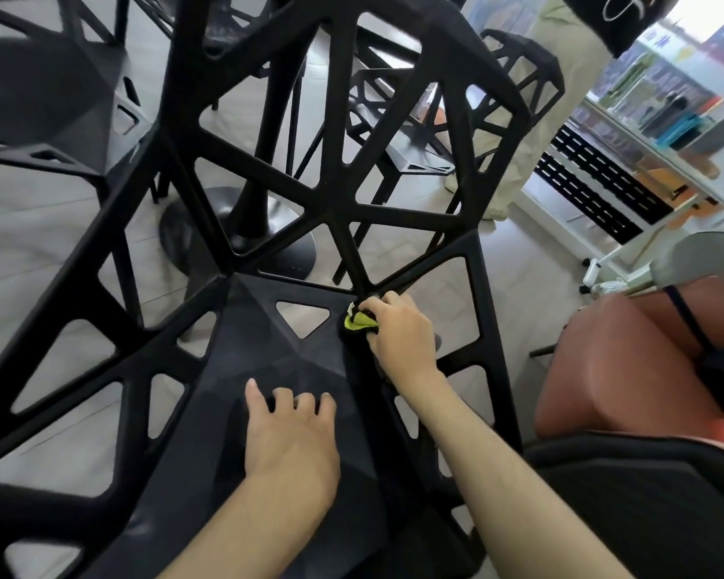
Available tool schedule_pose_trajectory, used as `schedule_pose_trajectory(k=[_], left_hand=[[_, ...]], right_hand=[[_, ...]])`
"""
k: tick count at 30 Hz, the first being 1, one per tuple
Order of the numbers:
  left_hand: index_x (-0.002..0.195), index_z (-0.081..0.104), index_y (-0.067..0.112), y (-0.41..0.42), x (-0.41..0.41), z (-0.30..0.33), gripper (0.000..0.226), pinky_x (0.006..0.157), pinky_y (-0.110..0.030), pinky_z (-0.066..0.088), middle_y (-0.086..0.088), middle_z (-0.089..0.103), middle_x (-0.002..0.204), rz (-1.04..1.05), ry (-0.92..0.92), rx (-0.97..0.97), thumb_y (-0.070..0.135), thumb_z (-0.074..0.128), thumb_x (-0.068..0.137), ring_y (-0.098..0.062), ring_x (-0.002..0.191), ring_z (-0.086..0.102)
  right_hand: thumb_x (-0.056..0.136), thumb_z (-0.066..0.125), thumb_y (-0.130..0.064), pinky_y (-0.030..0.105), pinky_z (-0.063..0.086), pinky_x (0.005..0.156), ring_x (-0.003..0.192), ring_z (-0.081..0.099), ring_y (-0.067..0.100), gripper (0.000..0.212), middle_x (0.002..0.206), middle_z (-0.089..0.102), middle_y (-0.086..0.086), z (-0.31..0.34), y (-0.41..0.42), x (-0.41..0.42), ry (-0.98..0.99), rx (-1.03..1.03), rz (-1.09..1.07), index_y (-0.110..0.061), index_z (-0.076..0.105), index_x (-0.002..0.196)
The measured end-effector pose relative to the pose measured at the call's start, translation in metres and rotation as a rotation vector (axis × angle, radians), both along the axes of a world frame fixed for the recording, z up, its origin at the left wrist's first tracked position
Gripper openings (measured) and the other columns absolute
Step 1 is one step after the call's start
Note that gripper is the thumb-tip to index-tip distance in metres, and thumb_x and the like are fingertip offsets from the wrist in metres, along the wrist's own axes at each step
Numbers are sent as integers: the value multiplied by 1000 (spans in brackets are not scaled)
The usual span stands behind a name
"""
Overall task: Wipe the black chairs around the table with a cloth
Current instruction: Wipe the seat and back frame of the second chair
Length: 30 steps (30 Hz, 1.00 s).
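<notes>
Bunching cloth [358,321] under right hand [398,334], seemingly against chair [276,344].

Black all over on the near chair [293,340], its back a web of triangular cut-outs. The cloth [358,321] flashes bright yellow-green with dark patches. Floor [38,244] is pale grey. More black chairs [519,73] behind repeat the lattice pattern, and a salmon-pink seat [602,369] sits to the right.
</notes>
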State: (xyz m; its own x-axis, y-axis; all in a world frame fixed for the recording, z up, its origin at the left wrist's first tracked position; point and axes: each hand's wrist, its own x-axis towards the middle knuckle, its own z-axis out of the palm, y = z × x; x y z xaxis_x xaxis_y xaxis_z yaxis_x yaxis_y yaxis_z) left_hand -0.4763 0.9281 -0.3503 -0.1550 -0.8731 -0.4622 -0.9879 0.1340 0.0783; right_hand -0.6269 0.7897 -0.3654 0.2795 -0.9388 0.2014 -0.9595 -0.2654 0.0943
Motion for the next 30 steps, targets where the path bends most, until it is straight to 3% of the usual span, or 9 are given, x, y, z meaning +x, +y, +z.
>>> schedule_pose_trajectory(k=[5, 7, 9, 12, 17, 20, 24, 27, 30], left_hand=[[166, -1, 23, 5, 10, 5, 70, 125, -64, 0, -2, 29, 165, 6, 1, 13, 45, 33, 110, -34, 154, 20], [166, 1, 23, 7, 13, 8, 67, 125, -63, 1, -1, 30, 164, 8, 1, 18, 47, 30, 110, -33, 153, 22], [166, 2, 24, 9, 14, 11, 66, 125, -63, 2, 0, 31, 164, 2, 2, 18, 49, 28, 110, -32, 153, 23], [165, 3, 25, 11, 15, 13, 66, 125, -62, 4, 0, 30, 164, -4, -1, 33, 50, 28, 109, -31, 153, 23], [165, 8, 25, 14, 18, 16, 64, 125, -61, 7, 0, 33, 162, -11, -14, 29, 49, 30, 109, -31, 152, 26], [164, 10, 25, 13, 19, 17, 64, 125, -61, 8, 0, 34, 161, -10, -19, 28, 49, 31, 109, -31, 151, 27], [165, 10, 26, 12, 18, 18, 64, 125, -61, 9, 0, 34, 162, -8, -12, 28, 50, 31, 109, -31, 152, 26], [164, 12, 26, 12, 18, 18, 63, 125, -61, 9, -1, 33, 162, -12, -14, 14, 49, 31, 109, -31, 152, 26], [163, 15, 26, 10, 26, 19, 60, 125, -60, 11, -2, 32, 163, 2, -14, -19, 48, 30, 109, -31, 152, 25]], right_hand=[[91, 65, -15, 33, 45, 68, 106, 56, 23, 29, 111, 58, -2, 47, 33, -34, 296, 178, 71, -30, 67, 116], [89, 68, -16, 34, 48, 67, 102, 56, 23, 30, 109, 59, -3, 72, 49, -63, 345, 68, 37, -32, 67, 115], [81, 78, -15, 34, 52, 63, 93, 55, 21, 38, 105, 60, -4, 93, 58, -89, 301, -143, -56, -33, 70, 114], [80, 80, -15, 31, 50, 63, 90, 56, 19, 37, 105, 62, -4, 84, 71, -98, 173, -248, -135, -32, 72, 112], [69, 80, -1, 31, 45, 50, 78, 58, 23, 45, 101, 61, 0, -2, 100, -68, 70, -95, -47, -25, 72, 106], [72, 80, -11, 31, 45, 52, 84, 58, 22, 43, 99, 62, -5, 18, 90, -74, 125, -80, -34, -33, 72, 108], [82, 77, -17, 34, 52, 61, 92, 59, 20, 37, 106, 64, -4, 54, 84, -98, 61, -270, -137, -30, 70, 116], [82, 79, -18, 34, 54, 63, 90, 63, 20, 40, 111, 66, -4, 25, 98, -80, -63, -273, -214, -28, 69, 119], [80, 81, -16, 34, 52, 56, 82, 63, 22, 41, 103, 68, -4, -12, 106, -50, -96, -174, -261, -29, 71, 117]])
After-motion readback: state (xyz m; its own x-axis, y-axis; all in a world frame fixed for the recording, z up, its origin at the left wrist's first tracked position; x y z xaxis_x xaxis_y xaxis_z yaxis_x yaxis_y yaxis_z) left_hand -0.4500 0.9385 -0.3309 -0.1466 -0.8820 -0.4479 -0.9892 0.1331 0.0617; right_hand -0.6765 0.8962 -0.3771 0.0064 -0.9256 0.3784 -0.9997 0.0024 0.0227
